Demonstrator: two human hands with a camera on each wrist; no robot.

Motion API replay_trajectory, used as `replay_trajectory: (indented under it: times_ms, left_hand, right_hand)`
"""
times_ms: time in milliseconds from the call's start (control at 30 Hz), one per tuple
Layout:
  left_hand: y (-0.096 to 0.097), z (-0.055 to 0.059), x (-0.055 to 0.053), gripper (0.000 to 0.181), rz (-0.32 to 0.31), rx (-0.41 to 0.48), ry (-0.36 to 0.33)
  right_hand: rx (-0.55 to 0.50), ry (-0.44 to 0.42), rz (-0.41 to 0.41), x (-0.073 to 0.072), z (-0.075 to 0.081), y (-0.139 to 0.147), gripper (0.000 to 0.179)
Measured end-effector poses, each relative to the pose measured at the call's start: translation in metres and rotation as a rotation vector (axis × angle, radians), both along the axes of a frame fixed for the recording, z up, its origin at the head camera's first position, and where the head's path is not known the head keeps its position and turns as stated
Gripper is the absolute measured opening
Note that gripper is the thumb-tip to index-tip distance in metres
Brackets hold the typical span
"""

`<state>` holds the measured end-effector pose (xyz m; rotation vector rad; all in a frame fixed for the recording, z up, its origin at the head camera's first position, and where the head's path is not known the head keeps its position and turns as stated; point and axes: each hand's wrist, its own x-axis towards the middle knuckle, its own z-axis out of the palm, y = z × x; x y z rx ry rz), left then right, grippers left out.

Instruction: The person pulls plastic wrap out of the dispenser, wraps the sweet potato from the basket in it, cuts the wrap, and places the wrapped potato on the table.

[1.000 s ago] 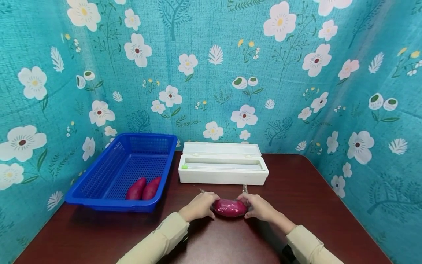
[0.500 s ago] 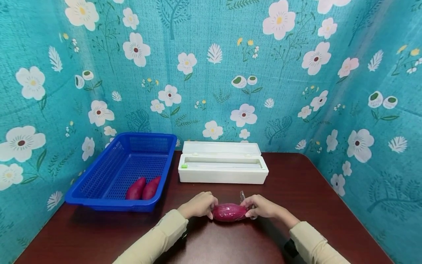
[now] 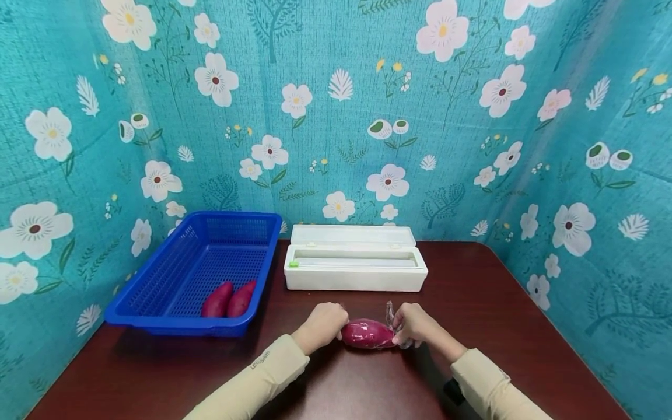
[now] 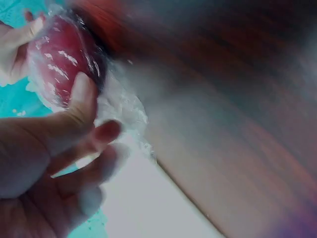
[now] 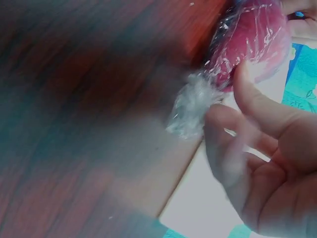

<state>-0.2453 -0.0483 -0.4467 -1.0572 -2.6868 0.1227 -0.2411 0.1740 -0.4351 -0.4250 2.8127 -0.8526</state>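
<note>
A red-skinned sweet potato wrapped in cling film lies low over the table between my two hands, glossy with creases. My left hand holds its left end, the thumb on the wrapped skin in the left wrist view and the other fingers curled beside the loose film. At the opposite end, my right hand pinches with thumb and fingers where the film gathers. A crumpled tail of cling film sticks out past the right-hand fingers. In the left wrist view, loose film trails from the other end.
Behind the hands stands a white cling film dispenser box, lid raised, with a green slider. A blue plastic basket at left holds two bare sweet potatoes. Dark brown tabletop meets a floral teal cloth.
The wrapped sweet potato shifted slightly toward me, then back a little. Both hands changed their hold at its ends. The film tail on the left no longer shows in the head view.
</note>
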Motion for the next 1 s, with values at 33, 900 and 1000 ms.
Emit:
replay_trajectory:
  times_ms: [33, 900, 1000]
  left_hand:
    - [0.000, 0.000, 0.001, 0.019, 0.007, 0.020, -0.028]
    - [-0.015, -0.010, -0.020, 0.035, 0.011, 0.705, -0.775]
    - [-0.020, -0.014, -0.023, 0.035, 0.041, 0.887, -0.904]
  right_hand:
    - [-0.006, -0.024, -0.024, 0.000, 0.000, -0.002, 0.023]
    - [-0.407, -0.204, 0.396, -0.020, -0.016, 0.012, 0.039]
    - [-0.508, -0.218, 0.393, -0.023, -0.020, 0.015, 0.041]
